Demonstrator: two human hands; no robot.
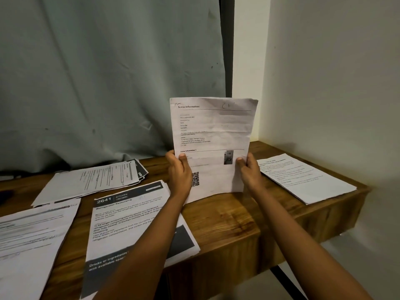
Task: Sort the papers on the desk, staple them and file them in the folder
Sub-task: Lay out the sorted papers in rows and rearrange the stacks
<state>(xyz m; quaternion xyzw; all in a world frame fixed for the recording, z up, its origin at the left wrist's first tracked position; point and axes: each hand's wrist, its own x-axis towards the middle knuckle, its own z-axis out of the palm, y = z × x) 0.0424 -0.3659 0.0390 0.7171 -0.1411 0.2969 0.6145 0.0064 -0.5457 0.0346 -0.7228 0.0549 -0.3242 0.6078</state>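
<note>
Head view: a creased "Scene Information" sheaf (213,144) stands on its lower edge on the wooden desk (227,217), the left hand (178,169) and right hand (249,169) pinching its side edges low down (thin, floppy paper, best supported there), sorted paper piles (129,213) around.

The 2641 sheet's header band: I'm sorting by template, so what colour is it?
The header band is dark charcoal with white lettering, seen in the head view.
</note>
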